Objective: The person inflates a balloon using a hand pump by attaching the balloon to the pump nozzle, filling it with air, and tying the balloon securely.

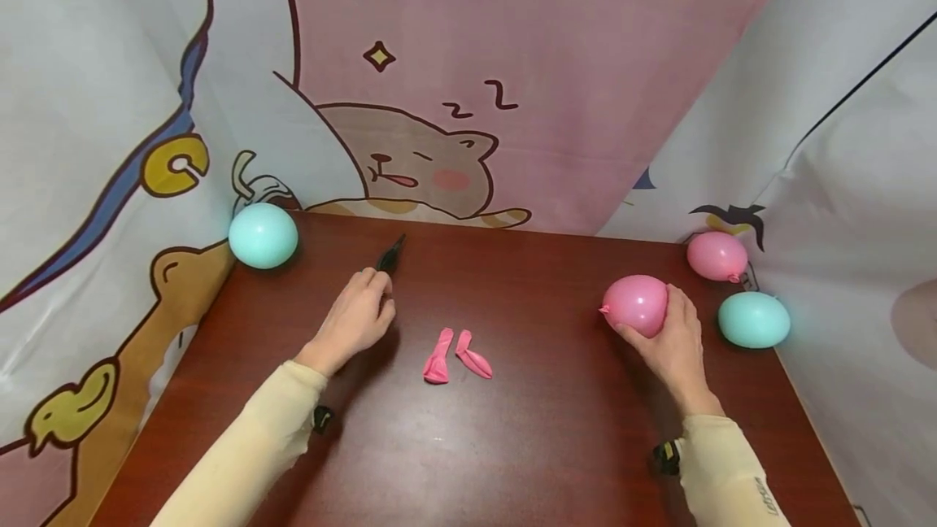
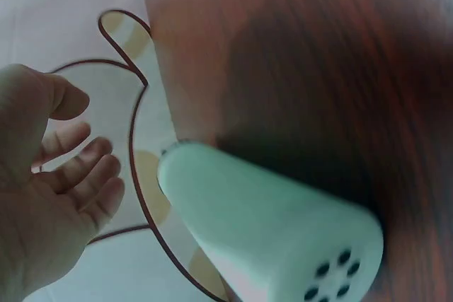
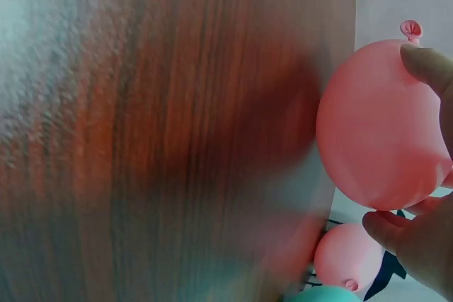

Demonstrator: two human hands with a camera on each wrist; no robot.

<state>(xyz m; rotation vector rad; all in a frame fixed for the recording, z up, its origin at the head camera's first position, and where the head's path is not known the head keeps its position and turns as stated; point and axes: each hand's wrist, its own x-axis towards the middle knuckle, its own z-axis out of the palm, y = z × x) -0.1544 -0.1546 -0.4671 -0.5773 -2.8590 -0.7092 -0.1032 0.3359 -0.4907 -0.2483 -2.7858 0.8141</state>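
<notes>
My right hand (image 1: 675, 344) grips an inflated, knotted pink balloon (image 1: 635, 305) by its right side, over the right part of the table. In the right wrist view the thumb (image 3: 428, 68) lies near the knot of this balloon (image 3: 382, 132). My left hand (image 1: 355, 315) is over the left of the table, fingers loosely bent, holding nothing. Just beyond it a dark, narrow object (image 1: 390, 254) shows. A pale green tapered cylinder (image 2: 262, 210) with black holes in its end stands beside the hand (image 2: 56, 175) in the left wrist view; whether both are one thing I cannot tell.
Two flat pink balloons (image 1: 437, 360) (image 1: 474, 356) lie mid-table. A turquoise balloon (image 1: 263, 236) sits at the back left corner. At the right edge are a pink balloon (image 1: 717, 257) and another turquoise balloon (image 1: 754, 320). Printed cloth (image 1: 571, 63) surrounds the brown table (image 1: 527, 446).
</notes>
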